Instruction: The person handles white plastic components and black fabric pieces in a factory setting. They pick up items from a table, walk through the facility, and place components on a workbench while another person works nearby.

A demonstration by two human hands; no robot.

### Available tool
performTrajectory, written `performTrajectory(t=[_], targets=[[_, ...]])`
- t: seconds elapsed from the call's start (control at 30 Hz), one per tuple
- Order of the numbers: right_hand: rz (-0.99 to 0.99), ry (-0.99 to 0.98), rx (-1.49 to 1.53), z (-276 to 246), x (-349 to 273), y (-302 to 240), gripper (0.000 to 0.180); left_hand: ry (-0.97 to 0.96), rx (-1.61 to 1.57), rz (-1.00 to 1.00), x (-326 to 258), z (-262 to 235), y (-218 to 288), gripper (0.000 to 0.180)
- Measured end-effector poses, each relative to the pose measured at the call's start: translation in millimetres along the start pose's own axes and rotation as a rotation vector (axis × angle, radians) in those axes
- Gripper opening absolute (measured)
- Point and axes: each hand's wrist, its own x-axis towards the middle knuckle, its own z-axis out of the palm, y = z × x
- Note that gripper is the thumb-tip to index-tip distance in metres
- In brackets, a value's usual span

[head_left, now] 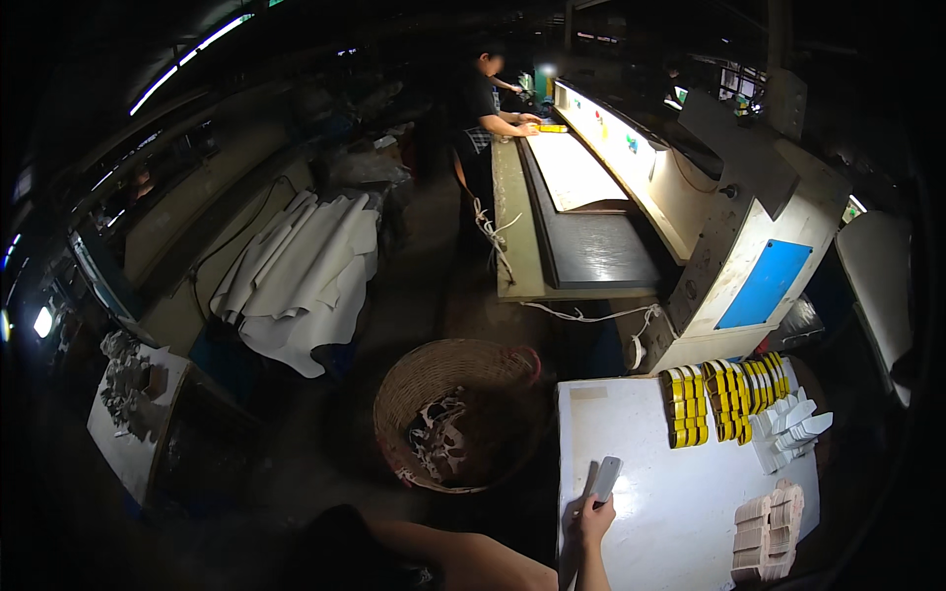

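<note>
Grey strip [607, 475] pinched by near end in right hand [595, 518], fingers closed, over white table [660, 512], left of yellow bundles [689, 409]. Best grip: gentle, so strip stays straight (left hand out of sight, can't tell its grip).

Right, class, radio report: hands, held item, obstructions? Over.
One hand visible, left or right unclear. Grey piece in its grip. Yellow-and-black stacks sit apart, not touching it.
</note>
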Motion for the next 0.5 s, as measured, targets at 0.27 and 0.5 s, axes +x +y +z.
performTrajectory(t=[0.27,0.5], targets=[[0.257,-0.125,0.152,7.8,17.1,15.5,0.014,0.166,0.171,-0.330,-85.6,75.1,116.2,0.023],[-0.076,-0.009,-0.159,94.1,-26.6,-10.1,0.021,0.383,0.550,-0.507,-155.5,155.7,266.2,0.024]])
